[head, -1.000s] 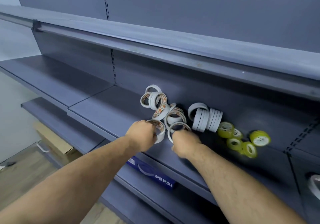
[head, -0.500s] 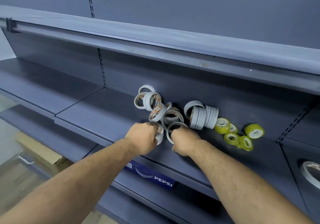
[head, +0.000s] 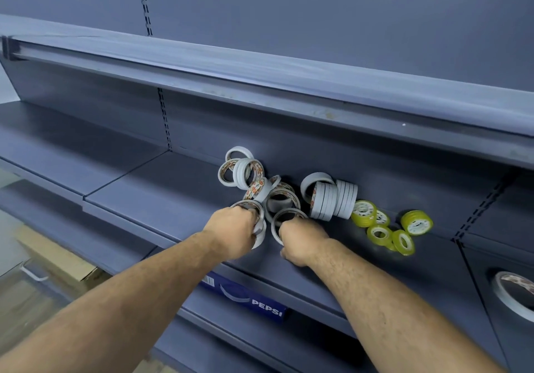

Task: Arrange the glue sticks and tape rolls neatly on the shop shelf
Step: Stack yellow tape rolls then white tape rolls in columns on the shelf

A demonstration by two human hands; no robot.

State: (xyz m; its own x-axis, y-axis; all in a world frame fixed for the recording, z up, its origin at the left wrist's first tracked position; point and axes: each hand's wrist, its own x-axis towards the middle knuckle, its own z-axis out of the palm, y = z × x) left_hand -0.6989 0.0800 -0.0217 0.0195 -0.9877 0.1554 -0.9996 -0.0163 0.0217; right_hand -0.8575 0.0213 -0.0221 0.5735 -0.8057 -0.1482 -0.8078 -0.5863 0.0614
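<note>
Both hands work at the front of the grey shelf: I see my left hand curled round a small stack of white tape rolls, and my right hand pinching a single white roll just beside it. More white rolls, their orange print unreadable, lie heaped at twelve o'clock from the hands, an upright row stands at two o'clock and yellow rolls are scattered at three o'clock. At six o'clock, one level down, a blue box reads PEPSI.
</note>
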